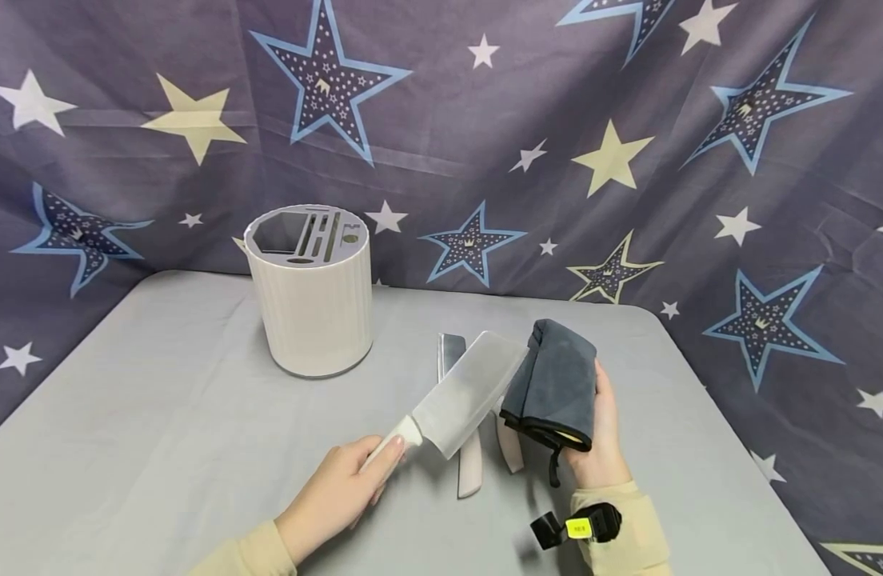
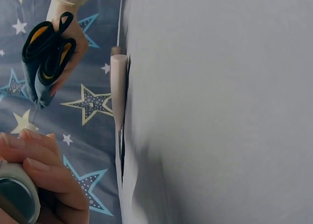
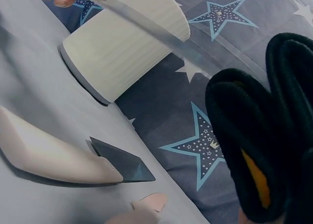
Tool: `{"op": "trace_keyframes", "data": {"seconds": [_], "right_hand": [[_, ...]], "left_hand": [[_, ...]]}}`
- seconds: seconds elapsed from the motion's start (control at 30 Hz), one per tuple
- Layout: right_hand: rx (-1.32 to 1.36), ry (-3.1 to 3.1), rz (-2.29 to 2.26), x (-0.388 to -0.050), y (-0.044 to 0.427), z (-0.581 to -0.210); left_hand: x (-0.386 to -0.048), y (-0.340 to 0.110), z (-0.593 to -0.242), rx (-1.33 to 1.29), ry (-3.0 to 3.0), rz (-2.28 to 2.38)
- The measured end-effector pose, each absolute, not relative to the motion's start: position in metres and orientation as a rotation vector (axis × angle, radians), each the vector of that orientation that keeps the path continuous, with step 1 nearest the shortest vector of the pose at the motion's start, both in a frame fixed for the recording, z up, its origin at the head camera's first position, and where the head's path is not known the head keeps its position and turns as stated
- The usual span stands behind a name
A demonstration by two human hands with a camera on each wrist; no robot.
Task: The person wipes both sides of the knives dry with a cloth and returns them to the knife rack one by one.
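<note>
My left hand (image 1: pixel 345 485) grips the pale handle (image 2: pixel 18 182) of a cleaver (image 1: pixel 470 392), whose broad blade points away and to the right. In my right hand (image 1: pixel 601 444) is a folded dark grey cloth (image 1: pixel 553 380) with black edging and a yellow inside. The blade's far end meets the cloth's left side in the head view, and part of it is hidden there in the right wrist view. Below the cleaver lies a knife with a pale handle (image 1: pixel 469 470). Beside it another pale pink handle (image 1: pixel 509 444) shows, partly covered by the cloth.
A white ribbed knife block (image 1: pixel 315 316) with a slotted grey top stands at the back left of the grey table (image 1: pixel 161 416). Behind the table hangs a star-patterned curtain (image 1: pixel 441 144).
</note>
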State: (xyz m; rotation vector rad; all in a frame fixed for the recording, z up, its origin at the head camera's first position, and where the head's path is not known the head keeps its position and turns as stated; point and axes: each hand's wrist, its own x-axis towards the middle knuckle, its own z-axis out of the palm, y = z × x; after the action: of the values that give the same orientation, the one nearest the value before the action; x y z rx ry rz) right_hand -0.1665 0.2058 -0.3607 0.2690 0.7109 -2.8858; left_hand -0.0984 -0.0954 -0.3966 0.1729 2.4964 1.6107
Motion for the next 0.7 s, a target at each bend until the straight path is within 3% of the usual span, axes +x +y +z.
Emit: {"op": "trace_keyframes", "data": {"seconds": [0.7], "right_hand": [[0.372, 1.077, -2.682, -0.1678, 0.1996, -0.3592]], "left_hand": [[-0.1046, -0.0973, -0.3920, 0.176, 2.206, 1.833]]}}
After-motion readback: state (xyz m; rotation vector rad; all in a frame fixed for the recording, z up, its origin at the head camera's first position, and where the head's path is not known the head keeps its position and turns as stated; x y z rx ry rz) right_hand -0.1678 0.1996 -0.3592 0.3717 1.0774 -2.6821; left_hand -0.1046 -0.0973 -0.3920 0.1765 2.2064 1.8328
